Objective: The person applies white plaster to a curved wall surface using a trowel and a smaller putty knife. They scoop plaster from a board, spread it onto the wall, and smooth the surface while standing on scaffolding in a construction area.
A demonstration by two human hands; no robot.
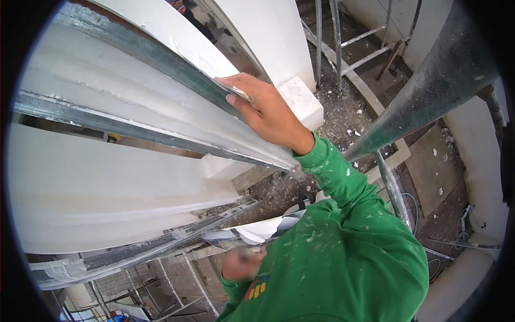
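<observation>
My right hand (pixel 263 112) is up at the grey metal edge strip (pixel 134 59) along a white moulded plaster band (pixel 118 96), its fingers closed on a thin flat scraper (pixel 238 91) with pale residue on it. A second long metal strip (pixel 96 118) borders the band below. My left hand (pixel 244 263), partly blurred, is low beside my green sweatshirt, closed at the near side of a metal tray (pixel 220 236) with white plaster (pixel 257 231) in it; its grip is partly hidden.
A thick dark metal pole (pixel 429 75) slants past my right arm. Scaffold frames (pixel 359 37) stand at upper right and lower left. Curved white walls (pixel 96 182) surround debris-strewn floor (pixel 343 112). Hoses (pixel 413 198) lie at the right. A partly visible person (pixel 179 8) is beyond the opening.
</observation>
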